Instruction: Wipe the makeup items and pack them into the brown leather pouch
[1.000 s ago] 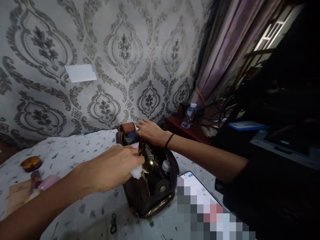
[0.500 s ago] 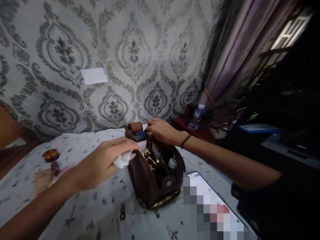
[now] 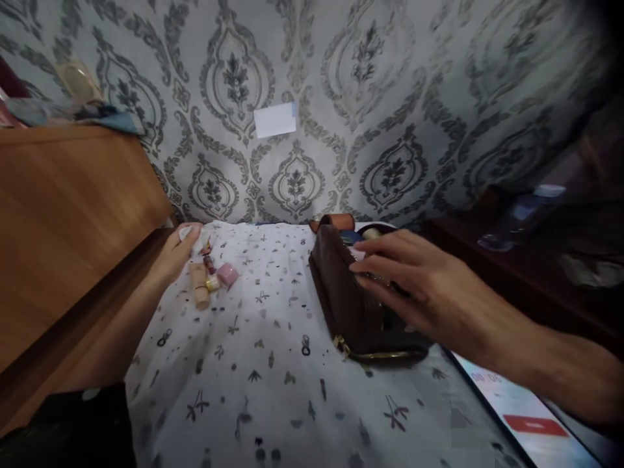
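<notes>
A dark brown leather pouch [image 3: 341,299] stands open on a white patterned sheet [image 3: 263,370], with small containers showing inside. My right hand [image 3: 414,286] hovers over the pouch's open top, fingers spread and empty. My left hand [image 3: 178,250] is stretched far to the left and closed on a white cotton wad [image 3: 186,233]. It is beside a little group of cosmetics: a beige tube [image 3: 199,294], a pink box [image 3: 227,274] and a small dark stick [image 3: 209,263].
A wooden headboard or cabinet [image 3: 73,214] rises at the left with items on top. A lit phone screen [image 3: 526,416] lies at the lower right. A water bottle [image 3: 521,218] stands on a dark side table to the right. Patterned wallpaper is behind.
My left hand has carried the white wad away from the pouch to the far left by the cosmetics. My right hand has let go of the pouch's far end and opened. The view swung left.
</notes>
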The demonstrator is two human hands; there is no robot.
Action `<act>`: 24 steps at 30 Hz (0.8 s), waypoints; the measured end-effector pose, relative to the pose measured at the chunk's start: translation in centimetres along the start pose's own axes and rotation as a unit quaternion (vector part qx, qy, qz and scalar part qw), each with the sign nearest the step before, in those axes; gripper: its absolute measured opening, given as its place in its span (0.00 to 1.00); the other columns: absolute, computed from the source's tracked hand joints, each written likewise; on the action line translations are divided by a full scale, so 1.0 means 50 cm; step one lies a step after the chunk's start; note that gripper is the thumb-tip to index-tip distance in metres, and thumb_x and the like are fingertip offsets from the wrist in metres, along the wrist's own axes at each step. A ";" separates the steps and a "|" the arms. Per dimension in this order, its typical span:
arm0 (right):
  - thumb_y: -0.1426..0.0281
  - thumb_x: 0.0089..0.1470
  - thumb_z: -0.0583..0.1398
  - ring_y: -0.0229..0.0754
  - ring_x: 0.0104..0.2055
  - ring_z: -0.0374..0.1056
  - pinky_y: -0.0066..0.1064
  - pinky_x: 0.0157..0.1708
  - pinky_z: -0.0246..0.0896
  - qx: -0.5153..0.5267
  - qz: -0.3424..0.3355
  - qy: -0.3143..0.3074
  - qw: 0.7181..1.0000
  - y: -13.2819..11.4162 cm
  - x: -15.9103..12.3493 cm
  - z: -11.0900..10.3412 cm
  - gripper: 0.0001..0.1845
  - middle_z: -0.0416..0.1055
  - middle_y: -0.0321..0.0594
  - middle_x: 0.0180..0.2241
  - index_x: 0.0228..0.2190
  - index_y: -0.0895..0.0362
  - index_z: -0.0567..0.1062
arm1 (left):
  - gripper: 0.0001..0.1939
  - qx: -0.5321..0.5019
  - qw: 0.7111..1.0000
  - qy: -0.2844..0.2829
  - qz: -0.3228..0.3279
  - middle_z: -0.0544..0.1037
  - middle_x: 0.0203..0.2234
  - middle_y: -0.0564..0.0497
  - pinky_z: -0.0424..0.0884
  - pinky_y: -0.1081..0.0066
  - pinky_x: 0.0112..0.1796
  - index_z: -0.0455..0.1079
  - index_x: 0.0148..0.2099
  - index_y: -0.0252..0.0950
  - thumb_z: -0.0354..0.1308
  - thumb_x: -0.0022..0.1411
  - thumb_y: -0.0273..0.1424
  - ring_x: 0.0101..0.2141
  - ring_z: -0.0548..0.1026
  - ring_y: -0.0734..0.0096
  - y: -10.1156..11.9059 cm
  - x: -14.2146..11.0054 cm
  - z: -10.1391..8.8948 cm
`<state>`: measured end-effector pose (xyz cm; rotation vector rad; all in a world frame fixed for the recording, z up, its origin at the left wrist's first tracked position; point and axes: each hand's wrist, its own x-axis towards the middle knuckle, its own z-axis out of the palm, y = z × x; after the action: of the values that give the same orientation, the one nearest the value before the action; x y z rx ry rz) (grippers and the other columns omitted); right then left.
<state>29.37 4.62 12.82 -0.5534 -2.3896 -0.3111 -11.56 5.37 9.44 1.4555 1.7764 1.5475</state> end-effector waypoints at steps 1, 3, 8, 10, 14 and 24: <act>0.69 0.66 0.54 0.48 0.44 0.71 0.42 0.42 0.71 0.020 0.001 -0.001 1.000 -0.025 0.000 0.004 0.12 0.75 0.46 0.43 0.37 0.55 0.78 | 0.32 0.023 1.000 0.001 0.004 0.77 0.35 0.49 0.75 0.64 0.38 0.70 0.47 0.35 0.57 0.56 0.58 0.36 0.76 0.62 -0.019 0.000 -0.007; 0.71 0.65 0.55 0.47 0.45 0.71 0.40 0.42 0.72 0.066 0.017 -0.005 0.998 -0.072 -0.003 0.018 0.11 0.75 0.46 0.44 0.36 0.55 0.78 | 0.31 0.087 0.996 -0.013 0.026 0.77 0.39 0.47 0.74 0.61 0.45 0.70 0.48 0.36 0.53 0.58 0.58 0.42 0.76 0.58 -0.055 -0.005 -0.013; 0.74 0.64 0.56 0.45 0.46 0.71 0.37 0.43 0.72 0.178 0.058 -0.064 0.980 -0.162 -0.028 0.092 0.09 0.74 0.48 0.45 0.39 0.56 0.77 | 0.30 0.242 0.962 -0.079 0.098 0.72 0.55 0.37 0.66 0.54 0.57 0.64 0.59 0.32 0.46 0.65 0.50 0.55 0.71 0.51 -0.128 -0.022 0.020; 0.73 0.63 0.57 0.46 0.47 0.71 0.38 0.44 0.71 0.215 0.071 -0.081 0.971 -0.183 -0.037 0.135 0.07 0.75 0.48 0.45 0.38 0.56 0.77 | 0.31 0.311 0.937 -0.108 0.116 0.69 0.58 0.35 0.63 0.54 0.59 0.60 0.63 0.31 0.46 0.67 0.47 0.59 0.67 0.50 -0.147 -0.029 0.047; 0.73 0.60 0.60 0.46 0.47 0.70 0.39 0.47 0.69 0.296 0.119 -0.099 0.942 -0.210 -0.044 0.223 0.06 0.75 0.46 0.44 0.38 0.55 0.78 | 0.28 0.425 0.879 -0.177 0.123 0.69 0.56 0.35 0.67 0.54 0.55 0.57 0.65 0.32 0.51 0.67 0.39 0.57 0.68 0.49 -0.173 -0.051 0.094; 0.59 0.44 0.71 0.40 0.34 0.73 0.31 0.34 0.67 0.673 0.440 0.002 0.594 -0.218 -0.083 0.415 0.21 0.73 0.37 0.36 0.39 0.56 0.77 | 0.14 0.298 0.928 -0.180 0.131 0.72 0.45 0.42 0.67 0.50 0.53 0.73 0.48 0.35 0.56 0.60 0.30 0.48 0.72 0.50 -0.145 -0.077 0.124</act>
<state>15.79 1.12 -6.42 -0.7763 -1.3437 1.7471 -8.27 6.17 -0.28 2.1682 1.9610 0.7661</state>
